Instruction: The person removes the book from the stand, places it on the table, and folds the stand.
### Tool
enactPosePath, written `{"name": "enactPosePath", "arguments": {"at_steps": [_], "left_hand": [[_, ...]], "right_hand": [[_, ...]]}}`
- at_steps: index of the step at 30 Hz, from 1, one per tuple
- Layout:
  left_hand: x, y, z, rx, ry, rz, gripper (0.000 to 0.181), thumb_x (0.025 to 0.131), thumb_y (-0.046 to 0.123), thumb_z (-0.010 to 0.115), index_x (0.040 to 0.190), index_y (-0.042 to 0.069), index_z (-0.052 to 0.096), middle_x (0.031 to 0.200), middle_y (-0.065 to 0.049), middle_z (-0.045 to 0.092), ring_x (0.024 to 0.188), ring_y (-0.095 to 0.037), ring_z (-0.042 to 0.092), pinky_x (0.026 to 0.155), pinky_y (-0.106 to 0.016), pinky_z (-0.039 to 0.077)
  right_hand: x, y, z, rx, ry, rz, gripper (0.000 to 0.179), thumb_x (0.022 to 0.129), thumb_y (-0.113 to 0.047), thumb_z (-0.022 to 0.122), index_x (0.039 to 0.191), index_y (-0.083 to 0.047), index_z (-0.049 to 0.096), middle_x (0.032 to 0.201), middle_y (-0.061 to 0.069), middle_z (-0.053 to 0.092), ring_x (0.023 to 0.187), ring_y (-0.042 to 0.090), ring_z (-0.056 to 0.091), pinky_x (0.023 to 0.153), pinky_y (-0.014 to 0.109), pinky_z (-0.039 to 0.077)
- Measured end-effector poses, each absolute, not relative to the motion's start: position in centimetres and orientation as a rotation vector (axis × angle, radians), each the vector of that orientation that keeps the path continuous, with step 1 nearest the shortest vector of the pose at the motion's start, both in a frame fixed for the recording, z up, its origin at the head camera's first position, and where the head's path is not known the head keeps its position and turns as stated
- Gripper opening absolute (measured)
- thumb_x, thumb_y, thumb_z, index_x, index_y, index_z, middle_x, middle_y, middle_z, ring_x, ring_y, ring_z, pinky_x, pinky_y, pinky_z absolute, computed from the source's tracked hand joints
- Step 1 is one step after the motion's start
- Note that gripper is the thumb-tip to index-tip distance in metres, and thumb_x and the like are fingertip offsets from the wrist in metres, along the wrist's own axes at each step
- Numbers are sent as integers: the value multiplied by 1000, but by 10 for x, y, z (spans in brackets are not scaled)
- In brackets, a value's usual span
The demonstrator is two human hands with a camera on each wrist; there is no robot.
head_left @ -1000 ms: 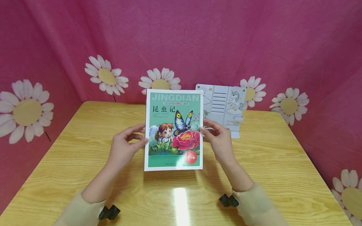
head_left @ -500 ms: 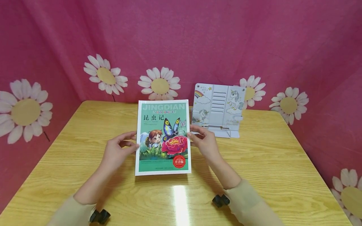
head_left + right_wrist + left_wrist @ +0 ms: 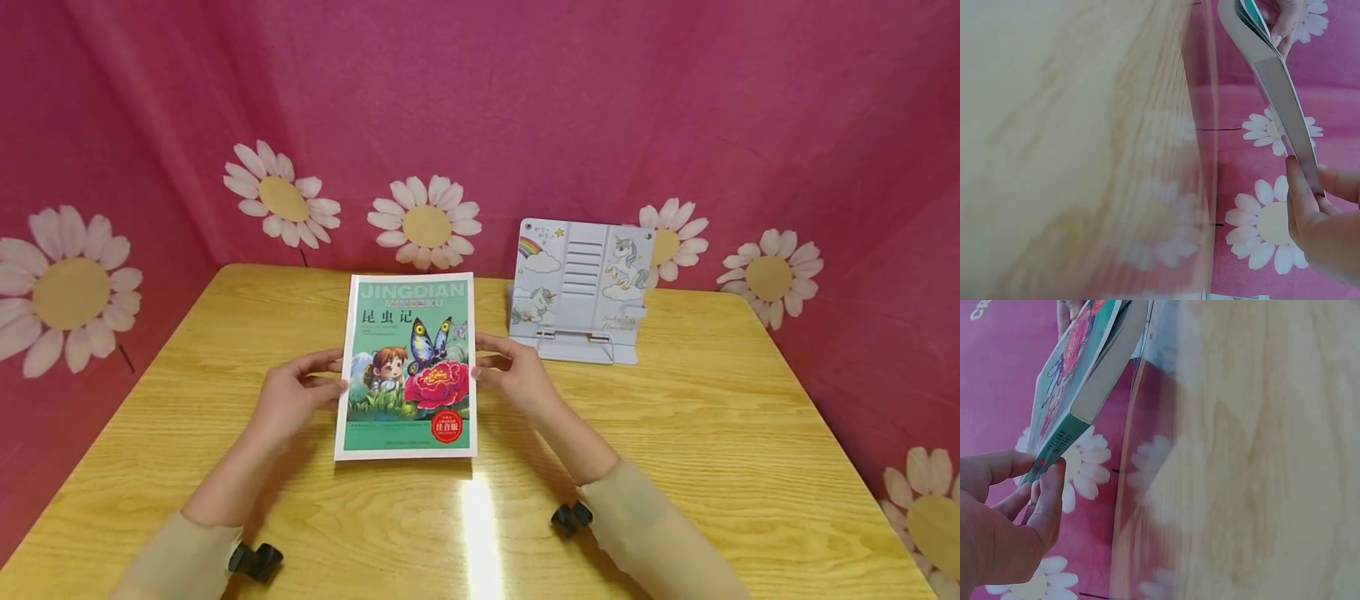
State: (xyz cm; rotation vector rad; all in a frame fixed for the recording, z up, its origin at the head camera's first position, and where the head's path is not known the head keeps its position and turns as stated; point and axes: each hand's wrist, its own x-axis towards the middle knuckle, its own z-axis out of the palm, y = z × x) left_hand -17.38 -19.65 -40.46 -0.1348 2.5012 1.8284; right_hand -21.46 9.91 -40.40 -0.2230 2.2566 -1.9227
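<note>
A paperback book (image 3: 408, 367) with a green, white-bordered cover faces up, held over the table between both hands. On its cover are a child, a butterfly and a red flower. My left hand (image 3: 294, 392) pinches the spine side, thumb at the front and fingers behind. The left wrist view shows the green spine (image 3: 1060, 442) between that thumb and the fingers. My right hand (image 3: 517, 379) pinches the opposite edge. In the right wrist view the page edges (image 3: 1285, 106) run up from the right hand's grip, bowed near the top.
A white book stand (image 3: 581, 287) with unicorn pictures and a wire ledge stands at the back right of the wooden table (image 3: 712, 433). A pink curtain (image 3: 480, 100) with daisies hangs behind and at both sides. Black wrist cameras (image 3: 257, 562) sit at the sleeves.
Both hands have carried the book left and lower, nearer the tabletop. The book stand, partly covered by the book before, now shows whole.
</note>
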Motion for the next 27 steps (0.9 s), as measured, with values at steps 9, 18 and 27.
{"name": "enactPosePath", "arguments": {"at_steps": [9, 18, 27], "left_hand": [[-183, -211, -410, -141, 2439, 1820, 50, 89, 6, 63, 136, -1, 48, 123, -23, 52, 77, -3, 63, 73, -31, 58], [-194, -220, -418, -184, 2375, 1807, 53, 89, 7, 62, 137, -3, 45, 124, -24, 50, 78, -6, 62, 71, -28, 57], [-210, -228, -424, -217, 2381, 1732, 52, 89, 7, 62, 137, -4, 45, 120, -22, 54, 77, -4, 60, 71, -26, 57]], "right_hand": [[-227, 89, -411, -329, 2196, -1858, 62, 78, 13, 64, 137, -1, 47, 132, 17, 54, 108, 30, 61, 86, 38, 54], [-238, 76, -424, -195, 2102, -1894, 65, 77, 17, 63, 137, -2, 47, 131, 17, 54, 110, 30, 60, 79, 26, 54], [-249, 65, -428, -96, 2020, -1876, 65, 79, 18, 60, 139, -1, 44, 131, 20, 54, 112, 30, 60, 84, 31, 55]]}}
